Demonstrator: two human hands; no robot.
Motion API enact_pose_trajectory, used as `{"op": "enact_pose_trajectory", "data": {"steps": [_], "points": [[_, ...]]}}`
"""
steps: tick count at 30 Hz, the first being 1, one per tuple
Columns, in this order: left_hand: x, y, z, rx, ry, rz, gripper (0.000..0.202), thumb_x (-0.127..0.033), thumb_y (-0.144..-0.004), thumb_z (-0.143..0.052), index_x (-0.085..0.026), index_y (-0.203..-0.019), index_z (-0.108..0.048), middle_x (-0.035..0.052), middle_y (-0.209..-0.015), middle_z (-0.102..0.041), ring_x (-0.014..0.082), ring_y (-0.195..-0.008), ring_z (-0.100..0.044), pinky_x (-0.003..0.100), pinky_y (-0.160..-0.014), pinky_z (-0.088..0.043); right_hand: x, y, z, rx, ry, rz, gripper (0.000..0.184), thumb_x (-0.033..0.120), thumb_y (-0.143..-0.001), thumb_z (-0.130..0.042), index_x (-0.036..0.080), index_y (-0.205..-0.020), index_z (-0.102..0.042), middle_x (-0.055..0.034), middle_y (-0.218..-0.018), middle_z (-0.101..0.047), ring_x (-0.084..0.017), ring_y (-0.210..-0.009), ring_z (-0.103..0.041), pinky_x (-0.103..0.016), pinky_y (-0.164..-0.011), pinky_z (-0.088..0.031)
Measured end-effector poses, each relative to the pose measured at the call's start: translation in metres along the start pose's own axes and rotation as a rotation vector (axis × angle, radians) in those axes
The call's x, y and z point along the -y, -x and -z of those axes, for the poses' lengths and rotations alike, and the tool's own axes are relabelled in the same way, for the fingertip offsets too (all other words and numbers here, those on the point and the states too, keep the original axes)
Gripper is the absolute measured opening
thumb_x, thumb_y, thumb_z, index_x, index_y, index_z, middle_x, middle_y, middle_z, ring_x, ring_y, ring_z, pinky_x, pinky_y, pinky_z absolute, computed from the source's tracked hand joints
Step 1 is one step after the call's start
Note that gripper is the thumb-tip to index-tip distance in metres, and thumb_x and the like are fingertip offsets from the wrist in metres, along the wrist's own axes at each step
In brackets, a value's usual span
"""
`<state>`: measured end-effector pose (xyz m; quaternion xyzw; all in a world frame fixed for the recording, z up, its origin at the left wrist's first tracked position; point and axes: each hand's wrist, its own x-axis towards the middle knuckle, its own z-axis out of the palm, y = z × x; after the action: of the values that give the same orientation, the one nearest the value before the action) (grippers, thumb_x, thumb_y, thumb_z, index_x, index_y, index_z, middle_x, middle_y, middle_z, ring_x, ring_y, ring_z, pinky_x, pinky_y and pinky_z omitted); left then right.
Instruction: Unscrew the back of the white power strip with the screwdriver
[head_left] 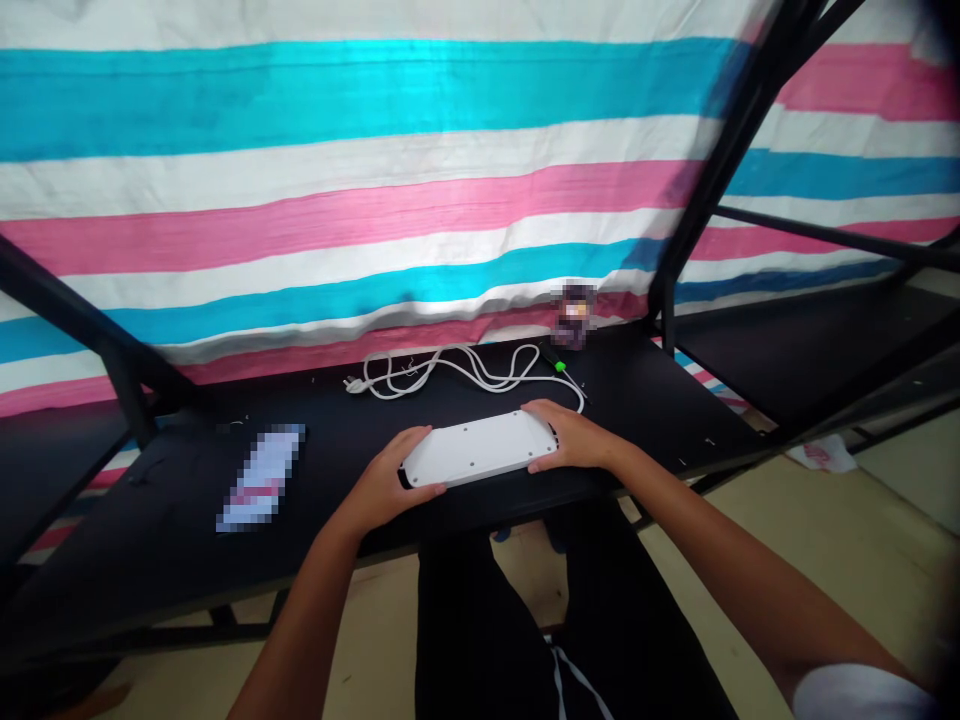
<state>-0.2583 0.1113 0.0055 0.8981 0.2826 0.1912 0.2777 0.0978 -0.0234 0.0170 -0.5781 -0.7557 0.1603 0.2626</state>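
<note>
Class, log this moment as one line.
left hand: holds white panel, left end; right hand: holds its right end; white cord: looped behind, on black table

Striped sheet (360, 190) hangs behind blk table (637, 400) w/ blk frame (705, 190), beige flr (810, 520) below

No readable lettering, numbers or signs; only illegible pixelation over the flat rectangular item (261, 478).

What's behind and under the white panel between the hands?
Behind the white panel, a white cable lies in loose loops on the black table. The panel covers its own underside and whatever lies directly beneath. The right hand hides whether the cable joins it.
</note>
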Motion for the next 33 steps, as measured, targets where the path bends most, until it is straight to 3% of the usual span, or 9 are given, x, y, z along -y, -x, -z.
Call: {"op": "enact_pose_trajectory", "data": {"steps": [5, 11, 23, 25, 28, 30, 33], "points": [[0.000, 0.000, -0.002, 0.000, -0.054, -0.011, 0.086, -0.058, -0.082, -0.075, -0.026, -0.153, -0.038, 0.0085, -0.156, -0.037, 0.0293, -0.143, -0.039, 0.044, -0.122, -0.034, 0.011, -0.002, -0.006, 0.005, 0.144, 0.003, 0.096, 0.066, -0.076, -0.081, 0.017, -0.148, -0.041, -0.0180, -0.142, -0.048, -0.035, -0.131, -0.049, -0.049, -0.110, -0.044], [-0.002, -0.001, -0.004, -0.004, -0.156, -0.030, 0.084, -0.060, -0.085, -0.070, -0.026, -0.154, -0.037, 0.0109, -0.153, -0.038, 0.0315, -0.140, -0.041, 0.047, -0.118, -0.037, 0.019, 0.003, -0.018, -0.001, 0.298, -0.002, 0.100, 0.071, -0.086, -0.068, 0.010, -0.157, -0.031, -0.0247, -0.150, -0.039, -0.039, -0.138, -0.041, -0.053, -0.115, -0.037], [0.000, 0.001, -0.007, -0.139, -0.375, -0.090, 0.080, -0.067, -0.089, -0.060, -0.022, -0.152, -0.040, 0.0145, -0.145, -0.045, 0.0339, -0.131, -0.048, 0.050, -0.111, -0.042, 0.024, -0.009, -0.035, -0.093, 0.283, 0.020, 0.099, 0.073, -0.085, -0.067, 0.011, -0.156, -0.035, -0.0232, -0.152, -0.041, -0.037, -0.141, -0.039, -0.052, -0.116, -0.033], [0.001, 0.001, -0.006, -0.140, -0.384, -0.091, 0.080, -0.068, -0.088, -0.061, -0.022, -0.151, -0.041, 0.0148, -0.144, -0.046, 0.0342, -0.130, -0.049, 0.050, -0.111, -0.042, 0.026, -0.008, -0.037, -0.107, 0.270, 0.026, 0.095, 0.071, -0.087, -0.066, 0.011, -0.155, -0.037, -0.0226, -0.153, -0.041, -0.037, -0.141, -0.040, -0.052, -0.116, -0.033], [0.003, 0.000, -0.006, -0.131, -0.374, -0.074, 0.082, -0.070, -0.085, -0.063, -0.022, -0.149, -0.043, 0.0151, -0.143, -0.047, 0.0349, -0.129, -0.049, 0.051, -0.110, -0.043, 0.026, -0.010, -0.034, -0.127, 0.192, 0.050, 0.071, 0.061, -0.099, -0.053, 0.014, -0.152, -0.043, -0.0182, -0.151, -0.045, -0.032, -0.140, -0.042, -0.049, -0.116, -0.035], [0.004, 0.000, -0.005, -0.117, -0.363, -0.059, 0.084, -0.071, -0.084, -0.064, -0.023, -0.149, -0.043, 0.0147, -0.143, -0.047, 0.0347, -0.128, -0.049, 0.051, -0.110, -0.043, 0.023, -0.017, -0.025, -0.220, 0.148, -0.012, 0.054, 0.051, -0.105, -0.045, 0.015, -0.145, -0.049, -0.0134, -0.147, -0.051, -0.026, -0.137, -0.047, -0.042, -0.116, -0.037], [0.006, 0.000, -0.005, -0.111, -0.355, -0.052, 0.084, -0.071, -0.084, -0.065, -0.024, -0.150, -0.042, 0.0138, -0.144, -0.046, 0.0345, -0.129, -0.049, 0.051, -0.110, -0.043, 0.007, -0.038, -0.002, -0.422, 0.244, -0.339, 0.039, 0.038, -0.106, -0.045, 0.017, -0.138, -0.055, -0.0088, -0.141, -0.057, -0.020, -0.130, -0.053, -0.030, -0.114, -0.040]]}}
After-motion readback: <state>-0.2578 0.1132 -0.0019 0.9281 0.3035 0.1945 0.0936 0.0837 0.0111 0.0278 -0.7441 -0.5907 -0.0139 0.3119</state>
